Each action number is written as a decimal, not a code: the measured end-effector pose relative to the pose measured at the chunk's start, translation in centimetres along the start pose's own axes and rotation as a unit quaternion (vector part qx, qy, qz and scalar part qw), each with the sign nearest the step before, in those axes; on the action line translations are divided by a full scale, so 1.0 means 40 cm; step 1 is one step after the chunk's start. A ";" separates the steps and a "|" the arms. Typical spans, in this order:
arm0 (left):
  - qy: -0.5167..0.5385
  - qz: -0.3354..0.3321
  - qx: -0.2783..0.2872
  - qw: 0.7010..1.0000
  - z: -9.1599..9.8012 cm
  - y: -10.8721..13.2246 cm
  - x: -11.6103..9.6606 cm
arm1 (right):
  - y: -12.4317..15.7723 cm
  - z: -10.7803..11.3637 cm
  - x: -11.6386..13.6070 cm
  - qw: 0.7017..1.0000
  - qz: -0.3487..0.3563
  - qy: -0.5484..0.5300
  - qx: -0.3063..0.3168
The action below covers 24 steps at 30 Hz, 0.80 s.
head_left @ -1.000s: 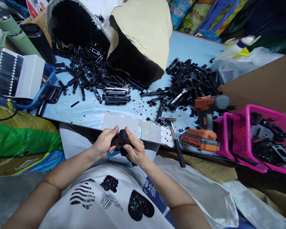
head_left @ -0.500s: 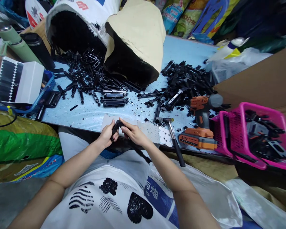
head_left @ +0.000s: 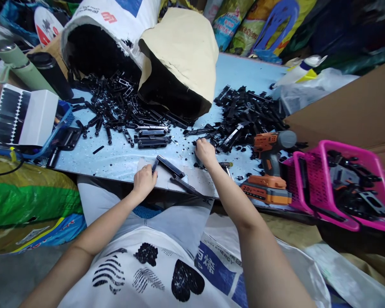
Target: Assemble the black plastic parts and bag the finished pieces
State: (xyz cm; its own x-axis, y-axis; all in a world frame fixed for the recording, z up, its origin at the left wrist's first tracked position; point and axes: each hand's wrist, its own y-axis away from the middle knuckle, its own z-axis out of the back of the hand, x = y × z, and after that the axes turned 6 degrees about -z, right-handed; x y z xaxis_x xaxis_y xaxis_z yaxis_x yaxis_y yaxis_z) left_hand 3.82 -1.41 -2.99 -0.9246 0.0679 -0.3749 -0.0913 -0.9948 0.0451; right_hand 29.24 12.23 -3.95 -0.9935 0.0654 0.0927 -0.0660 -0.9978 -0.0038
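the left hand (head_left: 144, 181) rests at the near edge of the blue table (head_left: 122, 156), fingers closed on one end of a long black hinged bracket (head_left: 170, 167) that lies unfolded across a pale card sheet (head_left: 197, 177) – so the piece is down on the table, pinned at its left end. the right hand (head_left: 205, 152) is off the bracket and reaches over to the loose black bits scattered just short of the big pile of black parts (head_left: 247, 115); its fingers curl down onto the table, and whether they have pinched anything i cannot tell, since the palm hides the tips

judged from this, the step in hand is fetching a small part while the bracket is held steady. the next move would call for a fine pinch among many near-identical pieces, then lining that piece up with the bracket – the left must keep it from sliding. an orange cordless drill (head_left: 269, 171) stands just right of the reaching arm
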 end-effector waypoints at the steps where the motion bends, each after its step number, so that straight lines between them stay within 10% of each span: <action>1: -0.010 0.003 0.014 1.000 0.000 -0.003 -0.002 | 0.001 -0.001 0.000 1.000 0.003 -0.002 -0.001; 6: -0.032 0.018 0.020 0.999 -0.004 0.013 -0.001 | 0.044 0.029 0.061 0.987 0.079 -0.135 -0.029; 11: -0.048 0.028 0.028 0.998 -0.003 0.022 -0.003 | 0.107 0.080 0.188 0.931 0.211 -0.288 0.082; 24: -0.043 0.032 0.039 0.998 0.007 0.018 -0.002 | 0.173 0.091 0.338 0.955 0.276 -0.033 0.104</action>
State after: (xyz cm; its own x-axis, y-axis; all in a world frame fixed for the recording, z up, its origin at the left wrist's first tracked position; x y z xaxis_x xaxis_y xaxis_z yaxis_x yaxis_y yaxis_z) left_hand 3.75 -2.12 -2.68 -0.9573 0.0139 -0.2887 -0.0567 -0.9885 0.1404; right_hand 15.71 6.19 0.92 -0.8628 -0.4659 0.1961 0.4935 -0.8605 0.1266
